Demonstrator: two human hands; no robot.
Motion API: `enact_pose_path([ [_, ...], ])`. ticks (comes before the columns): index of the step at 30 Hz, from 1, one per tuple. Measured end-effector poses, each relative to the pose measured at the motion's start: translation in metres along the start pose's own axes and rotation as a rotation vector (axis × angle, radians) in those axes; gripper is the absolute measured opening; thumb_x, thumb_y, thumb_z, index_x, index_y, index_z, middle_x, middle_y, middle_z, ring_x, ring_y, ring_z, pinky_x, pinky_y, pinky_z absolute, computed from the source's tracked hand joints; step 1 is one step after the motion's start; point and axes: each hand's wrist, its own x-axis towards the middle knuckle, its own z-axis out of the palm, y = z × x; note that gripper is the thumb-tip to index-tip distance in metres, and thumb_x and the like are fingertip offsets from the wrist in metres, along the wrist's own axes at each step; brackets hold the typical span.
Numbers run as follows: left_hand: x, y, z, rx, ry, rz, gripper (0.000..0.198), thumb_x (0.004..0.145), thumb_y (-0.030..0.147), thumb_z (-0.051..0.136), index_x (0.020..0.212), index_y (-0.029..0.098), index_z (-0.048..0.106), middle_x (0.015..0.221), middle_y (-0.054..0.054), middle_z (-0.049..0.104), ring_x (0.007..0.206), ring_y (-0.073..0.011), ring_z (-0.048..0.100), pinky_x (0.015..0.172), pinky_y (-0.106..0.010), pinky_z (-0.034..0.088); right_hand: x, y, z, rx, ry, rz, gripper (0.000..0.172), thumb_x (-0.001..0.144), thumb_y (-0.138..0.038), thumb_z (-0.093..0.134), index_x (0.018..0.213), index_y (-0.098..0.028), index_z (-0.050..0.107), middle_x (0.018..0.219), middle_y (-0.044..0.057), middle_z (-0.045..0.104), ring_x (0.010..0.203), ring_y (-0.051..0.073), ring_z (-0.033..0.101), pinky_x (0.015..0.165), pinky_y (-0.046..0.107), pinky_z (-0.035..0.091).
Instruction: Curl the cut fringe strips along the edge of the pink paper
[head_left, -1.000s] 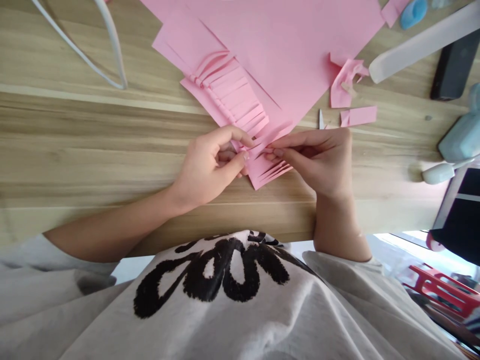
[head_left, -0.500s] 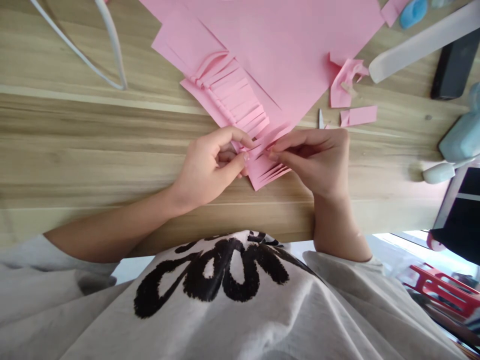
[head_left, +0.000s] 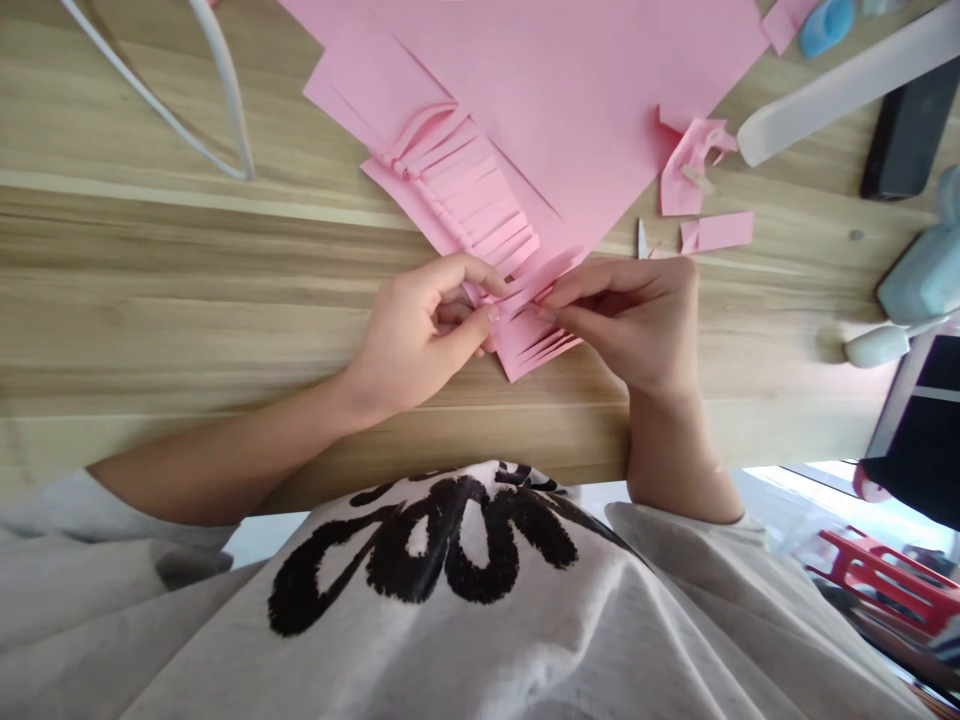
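Note:
A pink fringed paper strip lies between my hands, cut into several narrow strands. My left hand pinches its left edge between thumb and fingers. The fingertips of my right hand are closed on the strands at the right side. Just above, another fringed pink piece with curled strands rests on large pink sheets. What my right fingertips hold is partly hidden by the fingers.
Pink scraps and a small pointed metal tip lie right of the sheets. Farther right are a whitish strip, a black object and a pale blue bottle. A white cable loops at upper left.
The strands at my right fingertips have shifted slightly. Both hands stay in nearly the same place, with their grip unchanged.

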Motion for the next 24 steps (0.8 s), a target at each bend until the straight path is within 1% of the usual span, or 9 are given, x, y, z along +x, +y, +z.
enact_pose_path([
  [5,0.0002,0.0000,-0.0006,0.028,-0.006,-0.012,0.014,0.085,0.005,0.069,0.093,0.016,0.069,0.065,0.004,0.068,0.055,-0.0078,0.068,0.048,-0.012,0.053,-0.0001,0.0040,-0.0003,-0.002,-0.016,-0.011,0.023,0.072,-0.003,0.080,0.080,-0.024,0.082,0.081,-0.001,0.081,0.077,0.016,0.075,0.069,0.030,0.063],
  [10,0.0007,0.0003,-0.0011,0.049,-0.018,0.008,0.012,0.086,0.007,0.069,0.092,0.017,0.067,0.067,0.004,0.068,0.056,-0.0082,0.068,0.048,-0.014,0.053,-0.0013,0.0070,-0.0003,0.054,-0.035,0.044,0.018,0.071,-0.004,0.081,0.077,-0.021,0.080,0.082,-0.001,0.081,0.078,0.016,0.077,0.072,0.029,0.066],
  [12,0.0006,0.0002,-0.0009,0.041,-0.014,0.013,0.013,0.085,0.006,0.069,0.092,0.016,0.068,0.067,0.004,0.068,0.056,-0.0078,0.068,0.048,-0.014,0.053,-0.0016,0.0060,0.0007,0.081,-0.065,0.075,0.015,0.073,-0.005,0.081,0.076,-0.020,0.079,0.083,-0.001,0.081,0.077,0.016,0.077,0.070,0.028,0.067],
  [15,0.0006,-0.0009,-0.0004,-0.002,-0.004,0.022,0.016,0.083,0.002,0.069,0.092,0.016,0.069,0.067,0.004,0.068,0.055,-0.0071,0.068,0.049,-0.011,0.054,-0.0021,0.0037,0.0025,0.129,-0.093,0.099,0.013,0.075,-0.006,0.080,0.074,-0.019,0.078,0.074,-0.002,0.079,0.068,0.014,0.077,0.063,0.025,0.067],
  [17,0.0006,-0.0017,0.0000,-0.021,0.000,0.024,0.017,0.083,0.001,0.069,0.093,0.015,0.070,0.065,0.004,0.068,0.055,-0.0066,0.069,0.050,-0.009,0.055,-0.0026,0.0026,0.0031,0.144,-0.074,0.092,0.015,0.075,-0.005,0.080,0.073,-0.020,0.078,0.070,-0.003,0.078,0.066,0.014,0.077,0.062,0.023,0.067],
  [20,0.0006,-0.0015,0.0002,-0.015,0.000,0.028,0.017,0.082,0.000,0.069,0.092,0.015,0.070,0.064,0.004,0.068,0.054,-0.0055,0.069,0.050,-0.006,0.054,-0.0033,0.0020,0.0032,0.127,-0.027,0.075,0.018,0.072,-0.003,0.082,0.071,-0.021,0.078,0.071,-0.003,0.078,0.066,0.014,0.077,0.061,0.024,0.067],
  [24,0.0003,0.0008,-0.0002,0.032,-0.018,0.008,0.016,0.084,0.003,0.068,0.093,0.016,0.069,0.067,0.005,0.067,0.055,-0.0055,0.068,0.050,-0.008,0.054,-0.0031,0.0017,0.0036,0.080,-0.009,0.068,0.021,0.068,-0.001,0.085,0.069,-0.021,0.078,0.071,-0.002,0.078,0.066,0.017,0.077,0.059,0.028,0.066],
])
